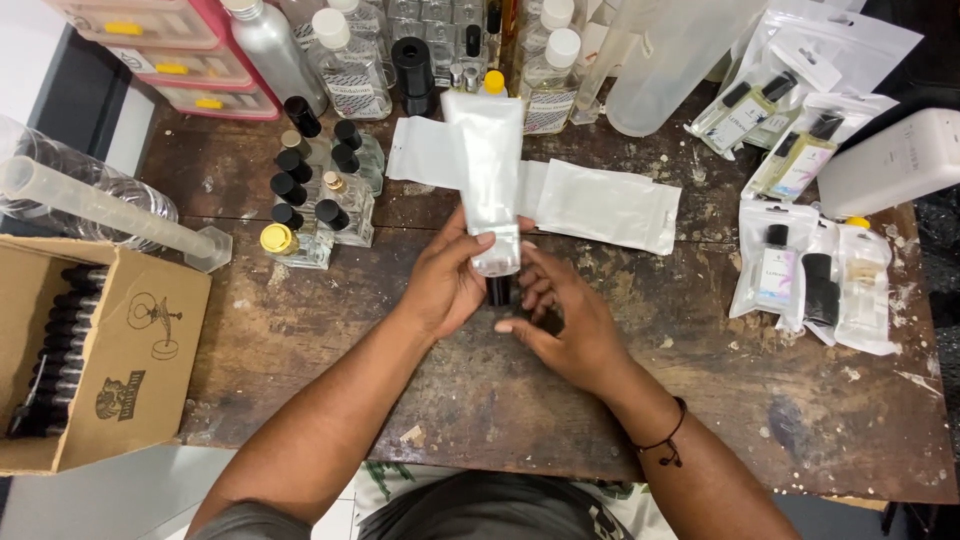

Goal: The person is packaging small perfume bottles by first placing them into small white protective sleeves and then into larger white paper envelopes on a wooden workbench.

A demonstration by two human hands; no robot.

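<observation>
Gripped at its lower end by left hand (447, 283), thumb across the front, a frosted white pouch (486, 165) with a small clear bottle (497, 262) showing inside, black cap (499, 291) poking out just below the fingers. Right hand (560, 325) cupped close beside the cap, fingertips curled toward it; cannot tell whether touching or closed on anything. Pouch standing up and away from the grip, toward the far edge of the worn wooden table (480, 400), its top near a yellow-capped bottle (493, 83). Flat under and beside it, two empty white pouches (610, 205), near mid-table. At the right edge, packed pouches (775, 265) holding small bottles, more of them in the far right corner. Left of the grip, a cluster of small square bottles (320, 190) with black and gold caps. At the left edge, an open cardboard box (95, 350) lined with black-capped vials, and a clear measuring cylinder (110, 210) lying across it
</observation>
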